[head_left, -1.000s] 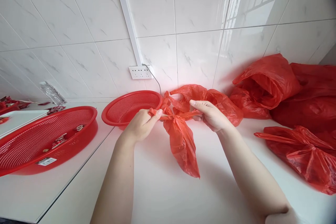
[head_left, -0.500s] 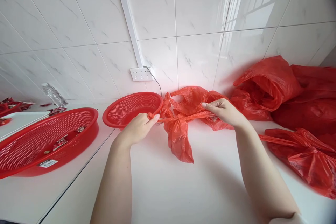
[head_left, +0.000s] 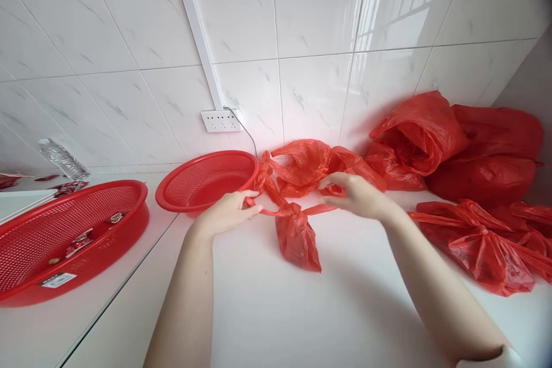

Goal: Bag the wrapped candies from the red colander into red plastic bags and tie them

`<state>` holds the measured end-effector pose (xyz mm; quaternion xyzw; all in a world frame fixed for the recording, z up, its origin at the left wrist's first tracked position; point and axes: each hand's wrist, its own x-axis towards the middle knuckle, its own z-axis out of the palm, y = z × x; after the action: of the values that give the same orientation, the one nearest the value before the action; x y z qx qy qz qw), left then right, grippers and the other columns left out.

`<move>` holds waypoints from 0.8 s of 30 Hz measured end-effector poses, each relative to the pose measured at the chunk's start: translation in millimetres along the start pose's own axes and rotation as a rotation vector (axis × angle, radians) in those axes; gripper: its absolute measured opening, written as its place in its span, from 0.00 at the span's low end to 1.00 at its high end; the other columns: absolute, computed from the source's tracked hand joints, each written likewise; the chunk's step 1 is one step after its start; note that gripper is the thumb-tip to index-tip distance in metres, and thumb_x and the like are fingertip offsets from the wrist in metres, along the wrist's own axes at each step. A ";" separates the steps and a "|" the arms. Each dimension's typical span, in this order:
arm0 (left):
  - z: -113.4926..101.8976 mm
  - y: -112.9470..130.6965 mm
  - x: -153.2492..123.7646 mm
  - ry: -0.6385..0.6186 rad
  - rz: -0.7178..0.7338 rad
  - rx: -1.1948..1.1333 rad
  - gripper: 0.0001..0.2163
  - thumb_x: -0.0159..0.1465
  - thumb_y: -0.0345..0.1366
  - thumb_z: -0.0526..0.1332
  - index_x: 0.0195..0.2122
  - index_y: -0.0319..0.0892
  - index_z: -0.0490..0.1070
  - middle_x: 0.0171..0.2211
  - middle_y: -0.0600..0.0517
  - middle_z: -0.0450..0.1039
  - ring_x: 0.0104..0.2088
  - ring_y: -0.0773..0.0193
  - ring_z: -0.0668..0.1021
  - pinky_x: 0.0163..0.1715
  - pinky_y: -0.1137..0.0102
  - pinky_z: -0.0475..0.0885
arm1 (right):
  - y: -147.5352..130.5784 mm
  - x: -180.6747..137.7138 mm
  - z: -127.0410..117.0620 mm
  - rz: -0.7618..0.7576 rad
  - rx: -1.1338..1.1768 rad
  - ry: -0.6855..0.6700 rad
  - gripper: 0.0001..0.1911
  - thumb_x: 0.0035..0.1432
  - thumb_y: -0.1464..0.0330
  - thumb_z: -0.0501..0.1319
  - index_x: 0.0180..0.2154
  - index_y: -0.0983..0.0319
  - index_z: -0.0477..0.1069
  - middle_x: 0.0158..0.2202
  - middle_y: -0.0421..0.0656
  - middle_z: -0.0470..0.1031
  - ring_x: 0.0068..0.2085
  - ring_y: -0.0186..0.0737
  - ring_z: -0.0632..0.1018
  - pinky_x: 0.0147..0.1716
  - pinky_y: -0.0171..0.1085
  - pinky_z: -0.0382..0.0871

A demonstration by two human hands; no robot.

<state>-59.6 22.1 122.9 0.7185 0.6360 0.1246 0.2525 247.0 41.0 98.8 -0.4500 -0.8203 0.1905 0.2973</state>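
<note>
A small knotted red plastic bag [head_left: 297, 238] stands on the white table between my hands, its body hanging below the knot. My left hand [head_left: 224, 213] is beside the left tie end, thumb and fingers apart, with a scrap of red plastic showing in the gap. On the other side, my right hand [head_left: 360, 198] is open with loosely curved fingers, just above the right tie strip, which looks slack. Behind the knot lie more crumpled red bags [head_left: 304, 167].
A red perforated basket [head_left: 207, 181] stands behind my left hand. A larger red basket [head_left: 103, 241] with a few small packets is at the left, near a clear plastic bottle [head_left: 64, 159]. Red bags [head_left: 487, 149] pile up at the right, with a tied one [head_left: 483, 247] in front.
The tie strips were pulled taut; now both hands' fingers have parted and the strips hang looser. The bag sits slightly lower, and the view has shifted right.
</note>
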 end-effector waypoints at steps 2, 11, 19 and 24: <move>3.2 5.3 -1.1 0.094 0.039 0.025 0.26 0.61 0.56 0.55 0.56 0.51 0.70 0.52 0.51 0.76 0.52 0.53 0.76 0.49 0.64 0.71 | -17.7 5.3 22.1 -0.062 -0.096 -0.053 0.23 0.56 0.52 0.63 0.48 0.57 0.72 0.48 0.45 0.76 0.47 0.46 0.77 0.45 0.41 0.69; 3.2 19.1 -6.8 0.154 0.072 0.066 0.23 0.64 0.54 0.53 0.56 0.50 0.70 0.57 0.53 0.72 0.56 0.57 0.74 0.54 0.67 0.70 | -22.5 -12.9 78.2 -0.022 -0.276 -0.437 0.06 0.59 0.73 0.57 0.36 0.60 0.71 0.31 0.44 0.74 0.30 0.41 0.74 0.27 0.36 0.60; 1.1 19.6 -3.4 0.054 0.093 0.076 0.23 0.62 0.54 0.55 0.56 0.54 0.71 0.58 0.53 0.71 0.57 0.53 0.73 0.52 0.66 0.71 | 10.2 -90.8 -18.0 0.043 -0.136 -0.281 0.11 0.53 0.78 0.51 0.33 0.59 0.67 0.29 0.38 0.72 0.30 0.35 0.71 0.29 0.34 0.62; 4.6 25.5 0.7 0.019 0.079 0.071 0.24 0.61 0.54 0.55 0.55 0.51 0.72 0.58 0.50 0.72 0.57 0.51 0.73 0.53 0.64 0.71 | 32.6 -147.4 -99.0 0.408 -0.094 0.197 0.22 0.54 0.74 0.51 0.48 0.51 0.71 0.40 0.39 0.78 0.37 0.42 0.78 0.35 0.39 0.70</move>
<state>-35.6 20.2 132.2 0.7504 0.6136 0.1185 0.2155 394.3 -63.1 107.6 -0.6365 -0.6871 0.1634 0.3100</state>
